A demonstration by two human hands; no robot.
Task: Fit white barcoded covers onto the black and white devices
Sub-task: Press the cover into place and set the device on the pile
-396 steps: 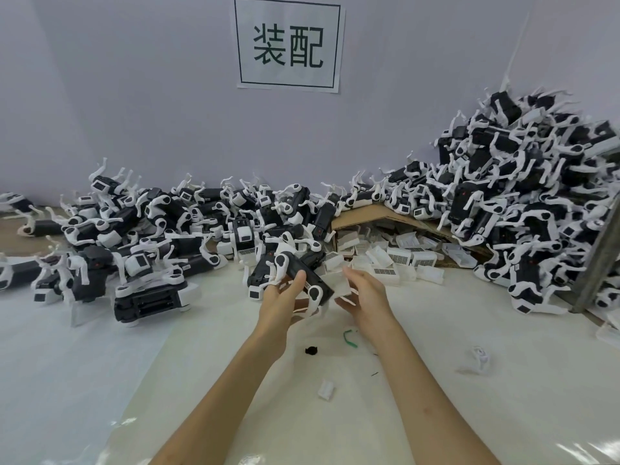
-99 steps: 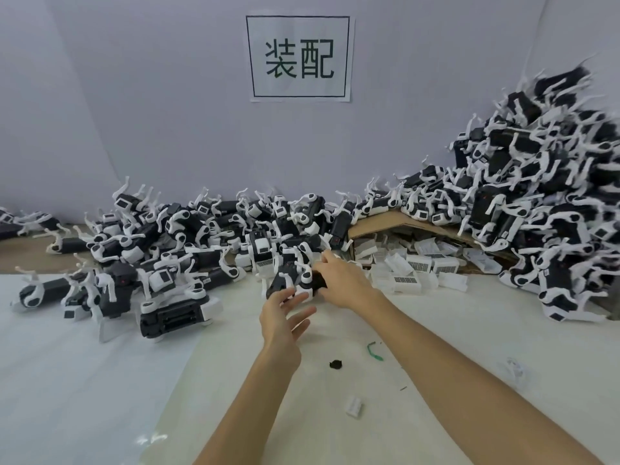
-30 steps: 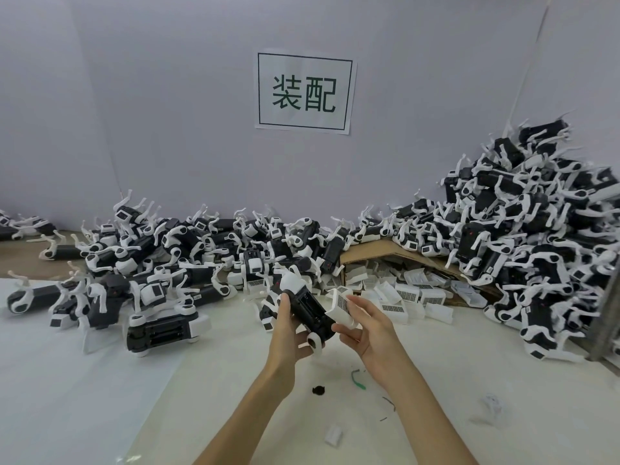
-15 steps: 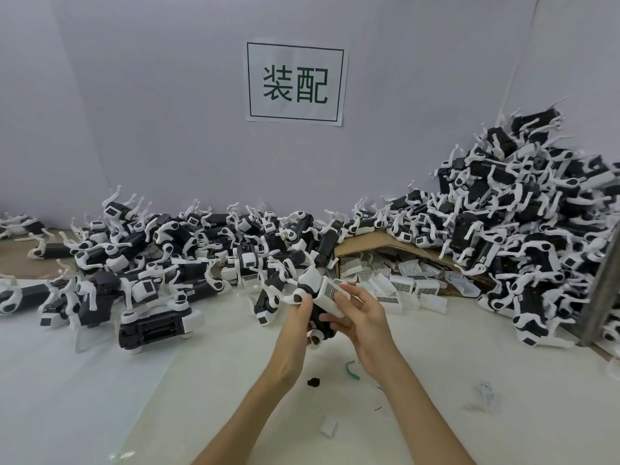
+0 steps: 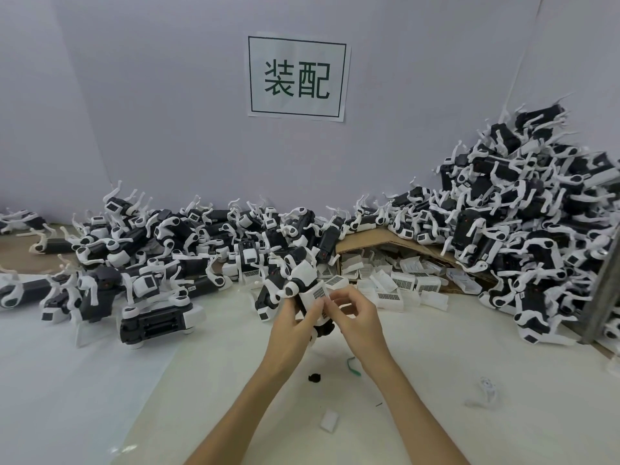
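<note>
Above the middle of the table my left hand grips a black and white device, tilted with its white end up. A white barcoded cover lies against the device's body. My right hand has its curled fingers on the cover's lower edge. Loose white barcoded covers spill from a torn cardboard box just behind my hands. Many more devices lie heaped at the left and stacked high at the right.
One device lies apart at the front left on a white sheet. A small black bit, a green scrap, a small white piece and a clear plastic scrap lie near my forearms. A metal post stands at the right.
My right hand has brought the barcoded cover from beside the device onto its body. Both hands now close around device and cover together.
</note>
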